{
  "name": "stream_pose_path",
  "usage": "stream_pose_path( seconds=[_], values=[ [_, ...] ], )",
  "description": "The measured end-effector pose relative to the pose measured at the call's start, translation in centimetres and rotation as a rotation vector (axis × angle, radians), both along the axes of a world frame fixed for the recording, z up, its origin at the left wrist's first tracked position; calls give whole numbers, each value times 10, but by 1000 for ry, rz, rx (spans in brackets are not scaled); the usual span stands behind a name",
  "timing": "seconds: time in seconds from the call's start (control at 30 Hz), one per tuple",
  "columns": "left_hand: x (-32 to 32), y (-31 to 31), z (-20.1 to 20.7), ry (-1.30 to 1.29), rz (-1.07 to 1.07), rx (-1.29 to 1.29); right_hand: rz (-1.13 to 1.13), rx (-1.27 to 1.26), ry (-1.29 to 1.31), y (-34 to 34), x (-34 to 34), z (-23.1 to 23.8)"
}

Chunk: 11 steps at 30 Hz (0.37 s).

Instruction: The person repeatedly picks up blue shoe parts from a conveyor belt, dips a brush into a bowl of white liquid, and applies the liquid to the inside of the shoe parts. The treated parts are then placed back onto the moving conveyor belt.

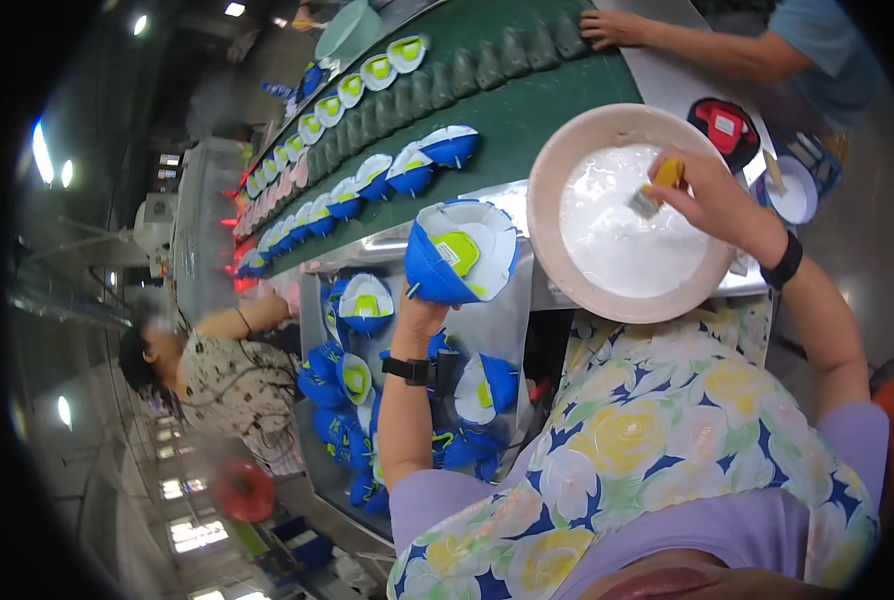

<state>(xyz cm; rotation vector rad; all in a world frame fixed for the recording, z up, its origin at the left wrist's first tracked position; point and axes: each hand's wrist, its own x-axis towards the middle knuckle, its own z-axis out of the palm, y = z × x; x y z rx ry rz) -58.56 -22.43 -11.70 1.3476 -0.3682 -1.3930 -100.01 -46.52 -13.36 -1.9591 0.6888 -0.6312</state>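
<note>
My left hand (429, 312) grips a blue shoe upper (429, 268) from below, its white lining and bright green inner part facing up. Over a large pale pink basin (545, 215) of white liquid (607, 250), my right hand (705, 195) is closed around a brush (670, 174) with a yellow handle. The brush's bristles point down at the liquid; whether they touch it I cannot tell. Below my left hand, a metal tray (317, 300) holds a heap of similar blue uppers (339, 375).
A green conveyor belt (507, 105) carries rows of blue uppers (450, 146) and dark shoe lasts (462, 72). Another person's hand (607, 30) touches a last at the far end. A white bowl (793, 195) and a red-and-black upper (724, 130) lie right. Another person (232, 385) works at left.
</note>
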Motion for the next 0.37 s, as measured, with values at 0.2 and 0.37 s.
stream_pose_path(
  seconds=[0.2,0.37],
  values=[
    [-34,-36,1,-544,-262,-152,-96,-105,-243,-20,8,21],
    [-62,-77,-7,-646,-479,-165,-46,-7,-408,-26,18,47]
  ],
)
